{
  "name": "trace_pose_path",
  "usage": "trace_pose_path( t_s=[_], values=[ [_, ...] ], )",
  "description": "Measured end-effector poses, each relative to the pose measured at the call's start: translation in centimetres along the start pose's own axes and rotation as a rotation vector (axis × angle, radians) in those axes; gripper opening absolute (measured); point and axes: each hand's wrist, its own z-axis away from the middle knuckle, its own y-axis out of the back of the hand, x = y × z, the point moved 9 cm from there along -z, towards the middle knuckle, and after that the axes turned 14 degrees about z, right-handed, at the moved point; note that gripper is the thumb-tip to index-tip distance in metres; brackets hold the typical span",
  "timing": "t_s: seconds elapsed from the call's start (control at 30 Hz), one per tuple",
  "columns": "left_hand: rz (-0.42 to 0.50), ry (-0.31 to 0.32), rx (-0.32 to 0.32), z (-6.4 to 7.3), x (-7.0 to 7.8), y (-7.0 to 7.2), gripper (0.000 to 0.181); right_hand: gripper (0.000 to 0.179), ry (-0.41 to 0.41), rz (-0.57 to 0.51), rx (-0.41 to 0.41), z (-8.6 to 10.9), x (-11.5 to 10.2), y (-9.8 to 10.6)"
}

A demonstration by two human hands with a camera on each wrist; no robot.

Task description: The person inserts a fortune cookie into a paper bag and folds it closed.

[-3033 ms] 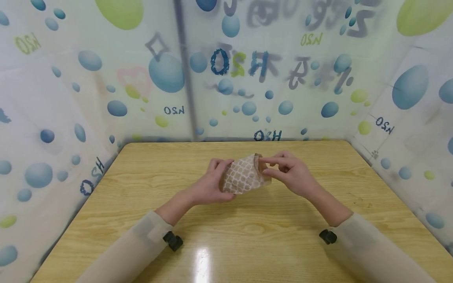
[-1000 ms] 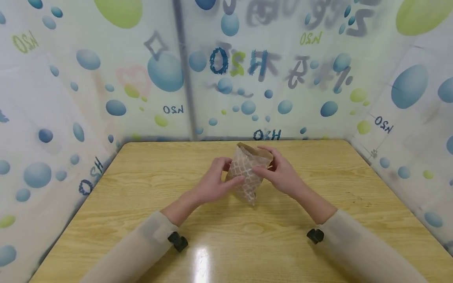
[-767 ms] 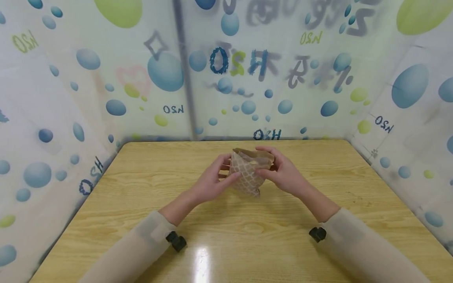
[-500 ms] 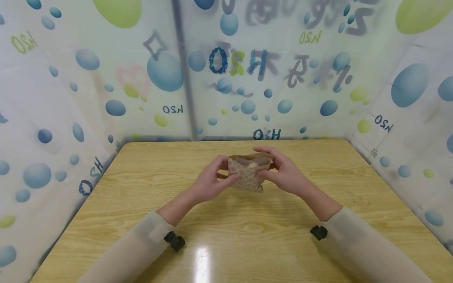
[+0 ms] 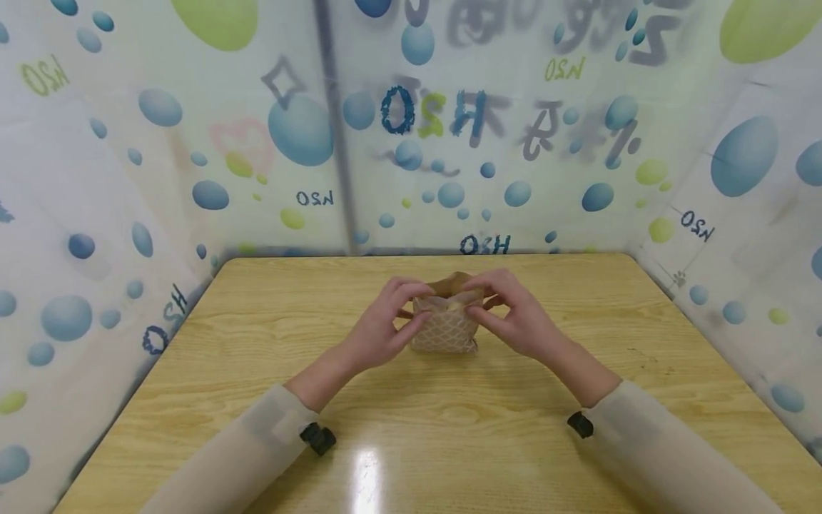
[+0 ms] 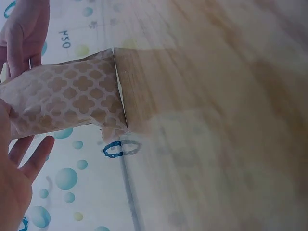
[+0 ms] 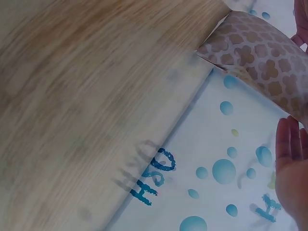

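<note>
A small brown paper bag (image 5: 444, 334) with a white lattice print stands upright near the middle of the table, mouth up and partly open. My left hand (image 5: 380, 327) pinches its upper left side, thumb in front and fingers behind. On the other side, my right hand (image 5: 516, 318) holds the upper right edge between thumb and fingers. Something pale shows just inside the mouth; the rest of the inside is hidden. In the left wrist view the bag (image 6: 79, 91) has its bottom edge right at the tabletop. The right wrist view shows the printed bag (image 7: 267, 57) beside my fingers.
The wood-grain table (image 5: 411, 442) spreads out around the bag, with a bright light reflection near the front. Behind it hangs a pale curtain (image 5: 257, 214) printed with blue and green dots, which also closes off both sides. A black band (image 5: 317, 438) sits at my left sleeve.
The bag, earlier tilted sideways with its mouth to the right, has turned upright and settled toward the table. My left hand has shifted from its base to the upper left edge.
</note>
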Motion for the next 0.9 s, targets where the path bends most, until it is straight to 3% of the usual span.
trace_pose_path(
  t_s=[0.73,0.9],
  values=[
    [-0.048,0.009,0.011,-0.20,-0.18,-0.02,0.021,0.026,0.054,0.125,-0.022,-0.01,-0.56,-0.64],
    [-0.021,0.069,0.025,-0.22,-0.67,-0.23,0.017,0.027,0.041,0.132,-0.040,-0.07,-0.58,-0.87]
  ],
)
